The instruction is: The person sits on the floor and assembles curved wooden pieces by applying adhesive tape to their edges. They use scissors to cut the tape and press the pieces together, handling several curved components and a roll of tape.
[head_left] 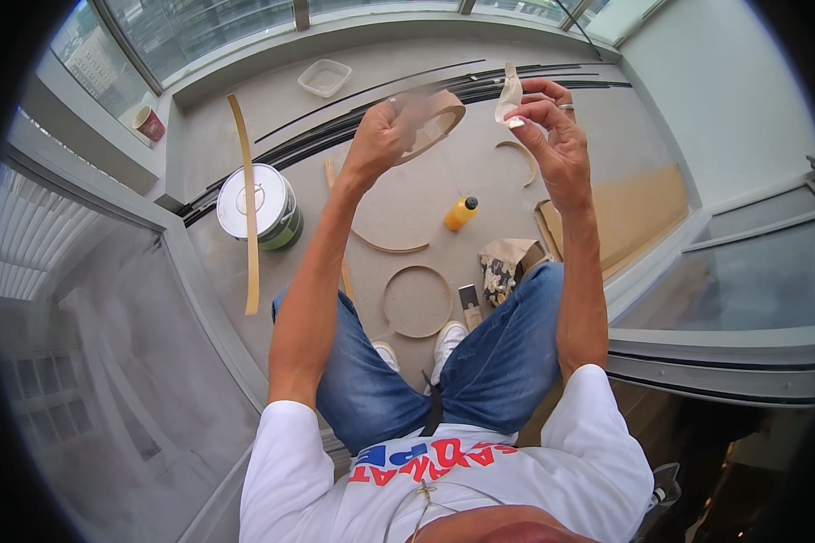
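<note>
My left hand (378, 136) is closed around a tan ring-shaped band (447, 118), held up over the floor. A blurred patch hides part of the band and some of my fingers. To its right, my raised right hand (557, 131) pinches a crumpled cream strip, like paper (509, 95), between thumb and fingers. A small white bit shows at the thumb tip. Below, a tan hoop (417, 301) lies on the floor in front of my shoes, with a curved tan strip (388, 244) just beyond it.
A lidded bucket (276, 204) stands left under a long tan strip (244, 204). An orange bottle (460, 214) is in the middle, near a scraper-like tool (470, 306) and a crumpled bag (509, 262). Cardboard (638, 213) lies right; black rods (335, 131) and a plastic tub (324, 79) lie beyond.
</note>
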The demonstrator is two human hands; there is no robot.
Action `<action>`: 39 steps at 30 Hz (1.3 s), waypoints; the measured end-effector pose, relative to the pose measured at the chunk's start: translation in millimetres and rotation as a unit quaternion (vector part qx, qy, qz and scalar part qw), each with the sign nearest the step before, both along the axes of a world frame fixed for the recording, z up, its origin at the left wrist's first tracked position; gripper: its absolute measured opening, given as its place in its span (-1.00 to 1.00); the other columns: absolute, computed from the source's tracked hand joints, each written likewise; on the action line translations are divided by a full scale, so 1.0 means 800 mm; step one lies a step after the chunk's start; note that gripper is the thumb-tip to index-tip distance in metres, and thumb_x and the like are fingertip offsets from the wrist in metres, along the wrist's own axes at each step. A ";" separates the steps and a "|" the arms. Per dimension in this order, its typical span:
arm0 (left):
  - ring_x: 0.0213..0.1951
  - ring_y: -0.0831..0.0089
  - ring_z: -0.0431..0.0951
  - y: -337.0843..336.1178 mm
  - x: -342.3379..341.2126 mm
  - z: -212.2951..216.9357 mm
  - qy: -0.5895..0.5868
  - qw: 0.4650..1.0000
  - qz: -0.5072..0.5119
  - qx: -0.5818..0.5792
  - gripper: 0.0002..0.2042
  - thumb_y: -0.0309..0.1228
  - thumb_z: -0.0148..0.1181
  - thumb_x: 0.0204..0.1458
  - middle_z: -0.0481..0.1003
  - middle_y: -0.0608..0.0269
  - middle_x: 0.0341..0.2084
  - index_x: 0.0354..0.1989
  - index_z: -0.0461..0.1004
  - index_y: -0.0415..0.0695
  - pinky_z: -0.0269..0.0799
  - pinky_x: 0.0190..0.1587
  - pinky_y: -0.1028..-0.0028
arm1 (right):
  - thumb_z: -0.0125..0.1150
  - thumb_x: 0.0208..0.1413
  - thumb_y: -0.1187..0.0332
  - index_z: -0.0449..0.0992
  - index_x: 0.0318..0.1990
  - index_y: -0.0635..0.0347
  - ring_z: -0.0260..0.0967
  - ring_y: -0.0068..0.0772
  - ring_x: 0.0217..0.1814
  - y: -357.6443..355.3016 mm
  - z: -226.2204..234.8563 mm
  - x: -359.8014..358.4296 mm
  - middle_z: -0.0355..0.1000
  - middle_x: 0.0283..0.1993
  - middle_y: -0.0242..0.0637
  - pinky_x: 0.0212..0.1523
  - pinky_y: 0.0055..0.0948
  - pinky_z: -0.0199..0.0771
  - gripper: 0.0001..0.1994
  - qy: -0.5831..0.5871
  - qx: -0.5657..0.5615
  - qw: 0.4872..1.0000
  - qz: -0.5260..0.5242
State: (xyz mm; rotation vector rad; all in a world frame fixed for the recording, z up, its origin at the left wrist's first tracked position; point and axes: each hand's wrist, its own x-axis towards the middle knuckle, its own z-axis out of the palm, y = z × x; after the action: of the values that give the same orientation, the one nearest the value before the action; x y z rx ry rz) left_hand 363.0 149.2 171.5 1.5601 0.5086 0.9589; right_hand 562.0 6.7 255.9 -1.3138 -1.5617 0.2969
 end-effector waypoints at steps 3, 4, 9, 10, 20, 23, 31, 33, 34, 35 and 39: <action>-0.60 0.72 0.30 0.003 0.001 -0.007 0.013 1.000 -0.011 -0.005 -0.62 -0.04 0.01 0.35 0.32 0.50 -0.67 -0.34 0.47 -0.11 0.28 -0.46 0.65 | 0.31 0.20 0.36 0.65 -0.23 0.13 0.23 -0.29 0.37 0.006 -0.010 0.018 0.30 0.33 -0.22 0.38 -0.23 0.21 -0.92 -0.005 0.060 0.998 -0.020; -0.60 0.72 0.30 0.004 0.002 -0.010 0.010 1.000 -0.014 -0.009 -0.61 -0.04 0.01 0.35 0.32 0.50 -0.67 -0.34 0.47 -0.11 0.28 -0.46 0.65 | 0.29 0.22 0.35 0.65 -0.21 0.13 0.27 -0.30 0.34 0.008 -0.016 0.024 0.35 0.28 -0.22 0.37 -0.24 0.22 -0.91 0.048 0.041 0.998 0.000; -0.59 0.72 0.31 0.004 0.007 -0.010 0.007 1.000 -0.014 0.010 -0.60 -0.02 0.02 0.35 0.31 0.49 -0.66 -0.35 0.46 -0.12 0.29 -0.46 0.66 | 0.23 0.29 0.28 0.62 -0.14 0.09 0.44 -0.38 0.17 0.023 -0.047 0.047 0.57 -0.01 -0.26 0.28 -0.30 0.25 -0.86 0.272 -0.043 0.957 0.093; -0.59 0.72 0.31 0.002 0.006 -0.009 0.010 1.000 -0.010 0.014 -0.59 -0.02 0.02 0.34 0.31 0.49 -0.66 -0.35 0.46 -0.12 0.29 -0.47 0.66 | 0.25 0.28 0.28 0.62 -0.13 0.07 0.43 -0.45 0.08 0.024 -0.048 0.045 0.57 -0.09 -0.32 0.24 -0.33 0.25 -0.87 0.299 -0.056 0.946 0.107; -0.59 0.74 0.30 -0.002 0.008 -0.011 0.026 0.999 -0.014 0.012 -0.60 -0.04 0.03 0.35 0.31 0.51 -0.66 -0.36 0.46 -0.13 0.26 -0.48 0.67 | 0.26 0.28 0.22 0.61 -0.07 0.05 0.31 -0.56 0.20 0.034 -0.067 0.036 0.50 0.07 -0.38 0.27 -0.38 0.18 -0.82 0.291 -0.079 0.944 0.132; -0.59 0.74 0.30 -0.004 0.008 -0.008 0.035 0.999 -0.009 0.011 -0.62 -0.06 0.04 0.35 0.31 0.51 -0.67 -0.37 0.46 -0.12 0.25 -0.50 0.68 | 0.30 0.24 0.24 0.62 -0.14 0.05 0.32 -0.55 0.17 0.033 -0.058 0.028 0.52 -0.02 -0.44 0.28 -0.33 0.15 -0.85 0.307 -0.051 0.945 0.100; -0.63 0.74 0.28 -0.002 0.014 -0.014 0.011 0.998 -0.014 0.061 -0.61 -0.03 0.03 0.35 0.31 0.51 -0.69 -0.42 0.43 -0.07 0.23 -0.56 0.68 | 0.30 0.25 0.31 0.55 -0.06 0.08 0.47 -0.48 0.05 0.032 -0.061 0.032 0.55 -0.08 -0.33 0.14 -0.49 0.36 -0.83 0.404 -0.051 0.900 0.153; -0.64 0.75 0.27 -0.002 0.014 -0.013 0.022 0.998 -0.015 0.064 -0.61 -0.03 0.04 0.34 0.30 0.53 -0.70 -0.43 0.42 -0.06 0.22 -0.57 0.68 | 0.32 0.24 0.34 0.53 -0.04 0.09 0.49 -0.49 -0.04 0.031 -0.060 0.022 0.55 -0.12 -0.36 0.07 -0.51 0.42 -0.81 0.408 -0.048 0.901 0.139; -0.64 0.75 0.27 -0.002 0.015 -0.013 0.027 0.997 -0.015 0.066 -0.61 -0.03 0.04 0.34 0.30 0.53 -0.70 -0.44 0.42 -0.05 0.22 -0.58 0.68 | 0.32 0.23 0.35 0.53 -0.03 0.10 0.49 -0.50 -0.06 0.031 -0.060 0.020 0.54 -0.13 -0.37 0.06 -0.50 0.43 -0.80 0.409 -0.057 0.900 0.143; -0.64 0.75 0.27 -0.003 0.016 -0.013 0.022 0.997 -0.017 0.067 -0.61 -0.03 0.04 0.34 0.29 0.53 -0.70 -0.44 0.42 -0.04 0.21 -0.58 0.68 | 0.33 0.22 0.36 0.53 -0.02 0.11 0.48 -0.51 -0.08 0.031 -0.060 0.019 0.54 -0.14 -0.38 0.04 -0.50 0.43 -0.78 0.409 -0.066 0.898 0.147; -0.64 0.77 0.24 -0.004 0.017 -0.015 0.027 0.997 -0.014 0.077 -0.63 -0.05 0.04 0.35 0.26 0.55 -0.70 -0.44 0.41 -0.03 0.17 -0.59 0.68 | 0.35 0.21 0.34 0.50 0.04 0.17 0.46 -0.57 -0.15 0.032 -0.057 0.003 0.52 -0.19 -0.40 -0.04 -0.56 0.46 -0.71 0.378 -0.099 0.911 0.134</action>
State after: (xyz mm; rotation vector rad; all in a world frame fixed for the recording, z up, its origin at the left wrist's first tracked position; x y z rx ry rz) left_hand 376.7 146.3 159.9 1.7314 0.4578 0.9535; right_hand 564.7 31.9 209.9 -0.9449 -1.0439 1.0293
